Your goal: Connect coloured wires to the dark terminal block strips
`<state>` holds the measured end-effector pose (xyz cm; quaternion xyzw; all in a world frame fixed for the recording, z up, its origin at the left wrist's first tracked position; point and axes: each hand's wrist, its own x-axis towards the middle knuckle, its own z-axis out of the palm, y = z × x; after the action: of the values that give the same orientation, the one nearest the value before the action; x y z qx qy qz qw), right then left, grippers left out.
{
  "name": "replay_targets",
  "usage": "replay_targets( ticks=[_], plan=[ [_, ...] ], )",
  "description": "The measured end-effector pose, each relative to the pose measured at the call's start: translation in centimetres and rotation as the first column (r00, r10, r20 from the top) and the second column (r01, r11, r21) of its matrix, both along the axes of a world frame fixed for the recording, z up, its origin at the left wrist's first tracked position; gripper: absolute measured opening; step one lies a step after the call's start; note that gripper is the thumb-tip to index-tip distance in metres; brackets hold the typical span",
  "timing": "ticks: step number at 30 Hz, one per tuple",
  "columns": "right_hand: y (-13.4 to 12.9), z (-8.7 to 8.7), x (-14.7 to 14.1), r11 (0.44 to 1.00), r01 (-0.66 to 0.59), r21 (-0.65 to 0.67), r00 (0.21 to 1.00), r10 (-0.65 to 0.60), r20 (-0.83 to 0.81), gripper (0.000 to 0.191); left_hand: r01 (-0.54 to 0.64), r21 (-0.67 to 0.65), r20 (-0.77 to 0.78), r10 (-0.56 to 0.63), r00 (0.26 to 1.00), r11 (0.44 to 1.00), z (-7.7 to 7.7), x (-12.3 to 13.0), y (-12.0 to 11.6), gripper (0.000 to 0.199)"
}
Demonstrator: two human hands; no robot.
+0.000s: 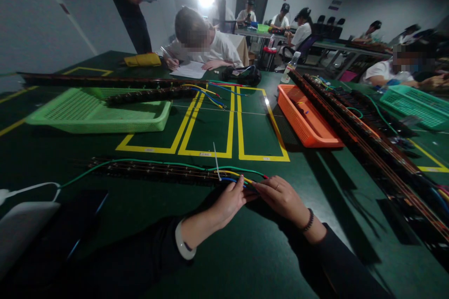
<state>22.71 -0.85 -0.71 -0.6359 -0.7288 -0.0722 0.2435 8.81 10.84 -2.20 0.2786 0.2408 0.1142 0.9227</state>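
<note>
A long dark strip (150,169) with wires along it lies across the green table in front of me. At its right end, yellow, blue and green wires (229,174) come out, and a white cable tie (216,161) stands up there with its tail pointing upward. My left hand (228,202) is closed on the wires just right of the tie, thumb on top. Beside it, my right hand (282,196) pinches the wires nearer their ends; the fingertips partly hide them. One green wire (129,160) runs loosely along the strip, its red tip by my right hand.
A green basket (101,124) holding part of another strip stands at the back left. An orange basket (308,126) and more long strips (365,135) lie right. A dark phone (80,217) rests at left. Across the table a person (224,51) bends over paper (189,69).
</note>
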Motion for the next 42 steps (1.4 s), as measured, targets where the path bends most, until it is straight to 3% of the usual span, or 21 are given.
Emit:
replay_targets(
  ticks=[3,7,12,17,26,30,33,37,42],
  plan=[
    [0.3,-0.1,-0.1,0.999,0.043,0.021,0.988,-0.04,-0.147,0.026,0.015,-0.012,0.007,-0.014,1.0,1.0,0.2,-0.2,0.0,0.025],
    [0.6,0.0,0.1,0.992,0.109,-0.06,0.92,-0.123,-0.371,0.021,0.012,-0.007,-0.006,-0.012,1.0,1.0,0.8,-0.6,-0.1,0.026],
    [0.8,-0.4,0.4,0.963,0.255,-0.094,0.851,-0.269,-0.451,0.016,0.027,0.033,-0.034,-0.026,0.999,0.999,1.0,-0.7,-0.2,0.03],
    [0.7,-1.1,0.4,0.962,0.251,-0.111,0.863,-0.274,-0.425,0.016,0.112,0.026,-0.033,-0.111,0.993,0.993,0.7,-0.7,-0.2,0.039],
    [0.6,-0.7,1.0,0.983,0.137,-0.122,0.961,-0.162,-0.225,0.018,0.115,0.017,-0.005,-0.115,0.993,0.993,0.5,-0.7,0.0,0.04],
    [-0.1,0.0,1.2,0.983,0.185,0.012,0.957,-0.177,-0.231,0.024,0.119,0.016,0.025,-0.119,0.993,0.993,0.4,-0.7,0.1,0.042],
    [-0.6,0.6,1.2,0.993,0.083,0.081,0.984,-0.069,-0.165,0.02,0.141,0.014,0.069,-0.141,0.988,0.99,0.3,-0.6,0.2,0.044],
    [-0.5,1.2,0.9,0.997,-0.072,-0.005,0.997,0.072,-0.034,0.024,0.134,-0.028,0.081,-0.132,0.988,0.991,0.3,-0.6,0.3,0.041],
    [-0.3,0.8,1.0,0.991,-0.091,-0.093,0.988,0.102,0.119,0.033,0.099,-0.06,0.085,-0.094,0.992,0.993,0.5,-0.5,0.5,0.04]
  ],
)
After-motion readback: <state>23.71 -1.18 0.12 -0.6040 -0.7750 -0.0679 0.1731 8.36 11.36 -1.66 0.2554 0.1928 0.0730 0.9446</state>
